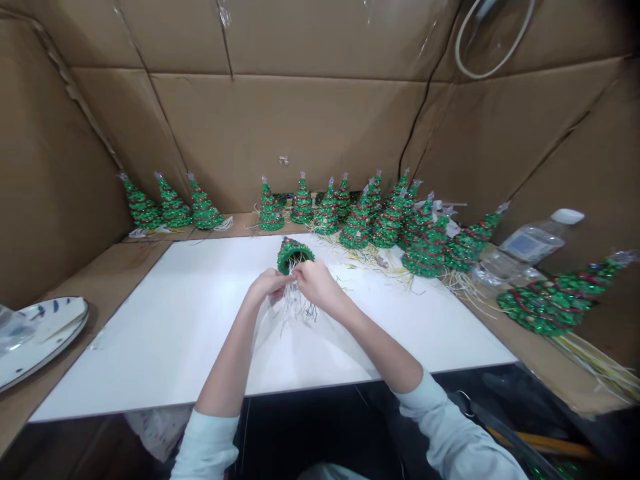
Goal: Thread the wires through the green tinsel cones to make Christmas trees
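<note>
- The left hand (267,285) and right hand (317,283) meet at the middle of the scene, close together above a white board (150,347).
- Both hands are closed in a narrow grip on a bunch of pale strands (296,303) that spill from the open base of a small tree (296,255). The right hand pinches them at the base, while the left curls against them from the other side, its fingertips partly hidden.
- The tree is green tinsel wound with red, and it sits just beyond the hands, tilted with its tip pointing away from the person and its dark hollow base toward them. Whether it touches the board cannot be told.
- Pale left sleeve (205,447) and right sleeve (450,427) cover the forearms near the lower edge of the view.
- More upright trees (357,223) stand in a crowded row on a cardboard ledge (107,293) beyond the board, with loose strands around their bases.
- A large tree (547,300) lies on its side on the ledge at the right, near a plastic bottle (537,237).
- A white plate (43,340) with blue marks sits on the ledge at the left.
- Cardboard walls (300,113) surround the ledge on three sides.
</note>
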`<move>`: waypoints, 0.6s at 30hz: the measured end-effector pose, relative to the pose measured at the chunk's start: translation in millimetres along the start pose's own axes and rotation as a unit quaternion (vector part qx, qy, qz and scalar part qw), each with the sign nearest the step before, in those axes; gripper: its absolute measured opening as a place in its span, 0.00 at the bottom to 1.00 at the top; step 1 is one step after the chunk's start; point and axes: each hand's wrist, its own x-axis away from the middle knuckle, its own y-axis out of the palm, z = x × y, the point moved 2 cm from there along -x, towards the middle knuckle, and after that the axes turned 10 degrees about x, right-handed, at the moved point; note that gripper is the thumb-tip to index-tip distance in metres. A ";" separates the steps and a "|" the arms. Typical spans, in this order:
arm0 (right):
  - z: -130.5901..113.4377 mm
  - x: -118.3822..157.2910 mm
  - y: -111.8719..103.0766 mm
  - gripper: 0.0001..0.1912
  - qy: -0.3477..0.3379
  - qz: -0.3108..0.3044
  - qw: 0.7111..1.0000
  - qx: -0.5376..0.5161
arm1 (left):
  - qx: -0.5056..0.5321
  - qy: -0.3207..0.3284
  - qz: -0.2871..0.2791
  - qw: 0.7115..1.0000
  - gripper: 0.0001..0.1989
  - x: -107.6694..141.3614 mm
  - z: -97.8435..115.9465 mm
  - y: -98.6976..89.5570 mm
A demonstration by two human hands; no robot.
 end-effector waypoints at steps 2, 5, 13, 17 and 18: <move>7.3 -6.6 19.3 0.10 0.037 -0.033 0.998 -0.029 | -0.035 0.015 -0.010 0.999 0.13 -4.5 -4.6 3.0; 21.2 -15.1 54.3 0.12 0.074 -0.078 0.985 -0.135 | -0.043 0.030 0.019 0.998 0.09 -8.3 -8.4 3.5; 44.1 -21.8 87.3 0.06 0.191 -0.117 0.809 -0.544 | 0.080 0.014 -0.013 0.997 0.07 3.2 -3.8 6.6; 41.6 -17.6 77.4 0.07 0.207 -0.138 0.746 -0.618 | 0.137 0.010 -0.019 0.990 0.07 2.4 -8.3 13.8; 41.7 -16.9 76.0 0.07 0.210 -0.134 0.740 -0.625 | 0.149 0.012 -0.024 0.989 0.07 0.9 -10.7 16.1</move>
